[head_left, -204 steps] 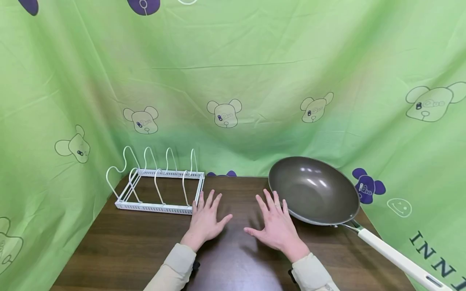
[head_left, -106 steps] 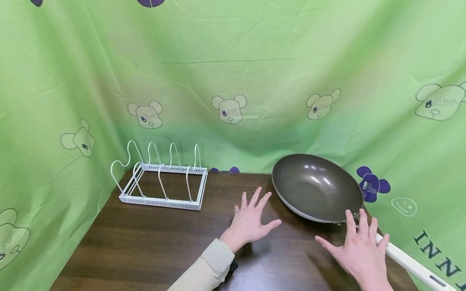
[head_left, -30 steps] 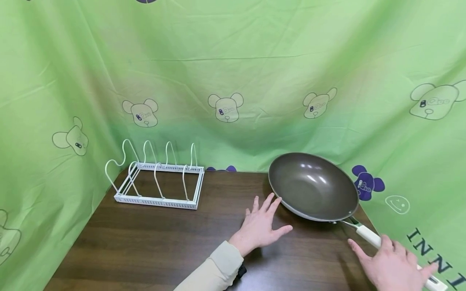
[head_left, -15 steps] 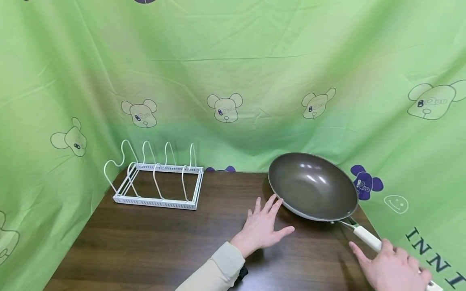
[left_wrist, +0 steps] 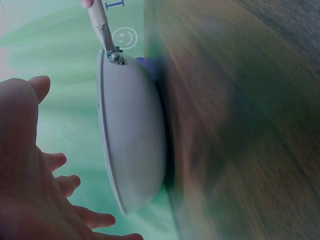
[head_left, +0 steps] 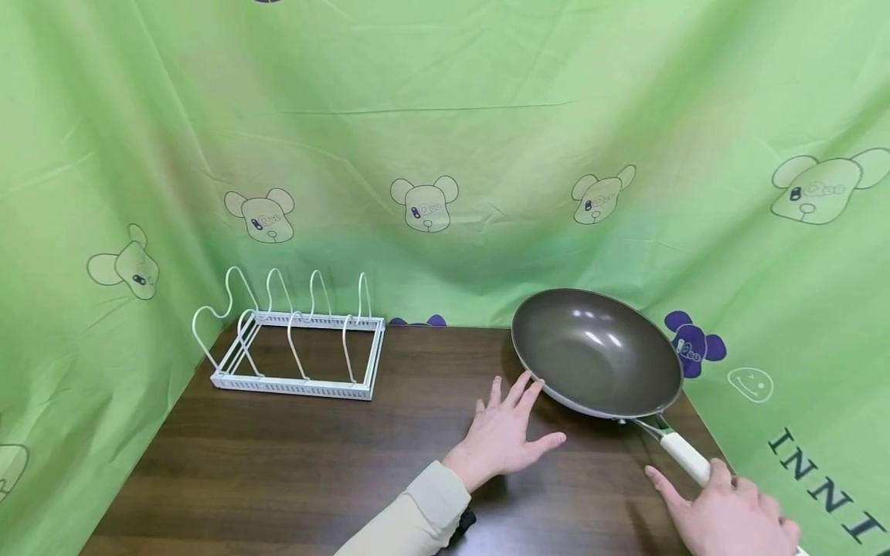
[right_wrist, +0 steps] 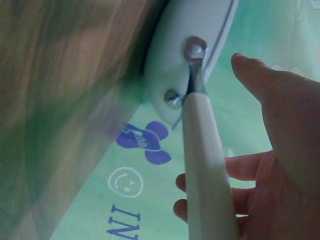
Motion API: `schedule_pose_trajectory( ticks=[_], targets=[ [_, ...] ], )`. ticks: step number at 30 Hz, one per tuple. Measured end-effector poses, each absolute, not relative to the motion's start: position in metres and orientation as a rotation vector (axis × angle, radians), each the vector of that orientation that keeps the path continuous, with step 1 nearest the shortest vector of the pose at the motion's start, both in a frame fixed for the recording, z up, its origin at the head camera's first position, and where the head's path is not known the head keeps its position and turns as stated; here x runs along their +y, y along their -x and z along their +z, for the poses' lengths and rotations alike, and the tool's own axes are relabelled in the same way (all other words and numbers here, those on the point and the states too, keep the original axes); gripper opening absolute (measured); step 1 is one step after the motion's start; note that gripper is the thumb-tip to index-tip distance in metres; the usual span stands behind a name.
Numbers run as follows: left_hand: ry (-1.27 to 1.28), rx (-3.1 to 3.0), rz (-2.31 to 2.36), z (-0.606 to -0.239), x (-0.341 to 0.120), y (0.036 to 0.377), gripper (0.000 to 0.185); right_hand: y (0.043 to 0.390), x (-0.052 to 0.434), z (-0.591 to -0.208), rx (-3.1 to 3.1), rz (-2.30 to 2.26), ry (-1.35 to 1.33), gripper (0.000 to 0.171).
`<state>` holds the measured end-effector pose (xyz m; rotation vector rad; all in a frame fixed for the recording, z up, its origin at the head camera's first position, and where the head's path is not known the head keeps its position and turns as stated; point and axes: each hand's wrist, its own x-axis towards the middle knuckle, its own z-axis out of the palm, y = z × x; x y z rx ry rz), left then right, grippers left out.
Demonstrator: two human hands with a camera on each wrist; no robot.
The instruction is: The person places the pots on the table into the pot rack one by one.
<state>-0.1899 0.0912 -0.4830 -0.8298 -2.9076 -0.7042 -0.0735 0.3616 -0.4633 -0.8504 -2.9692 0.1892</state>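
Observation:
A dark wok [head_left: 598,355] with a white handle [head_left: 684,457] sits on the right of the brown table [head_left: 313,463]. My left hand [head_left: 504,432] lies flat on the table with fingers spread. Its fingertips are right by the wok's left rim; whether they touch it cannot be told. The left wrist view shows the wok's pale underside [left_wrist: 135,140] beside my left hand [left_wrist: 25,165]. My right hand [head_left: 723,517] lies over the handle's near end, fingers straight and thumb out. In the right wrist view the handle [right_wrist: 205,165] runs across my right hand [right_wrist: 285,150], which is not curled round it.
A white wire rack [head_left: 292,347] with several upright dividers stands at the table's back left. Green printed cloth [head_left: 445,154] hangs behind and on both sides. The wok's handle reaches past the table's right edge.
Both hands moved right from the table's middle, the left to the wok's rim, the right onto the handle. In the last second the right hand shifted slightly along the handle.

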Motion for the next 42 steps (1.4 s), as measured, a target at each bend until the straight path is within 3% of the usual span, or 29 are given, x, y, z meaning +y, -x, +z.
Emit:
schedule_pose_trajectory(
  ticks=[14,23,42],
  targets=[
    [0.861,-2.935,-0.672,-0.479,0.101,0.186,0.084,0.064,0.337,-0.457,-2.909,0.194,0.723,0.109],
    [0.89,-2.938,-0.659,-0.478,0.107,0.181,0.084,0.061,0.322,-0.453,-2.939,0.188,0.707,0.12],
    [0.931,-2.909,-0.697,-0.479,0.116,0.178,0.079,0.059,0.316,-0.443,-3.266,0.317,0.399,0.117]
  ],
)
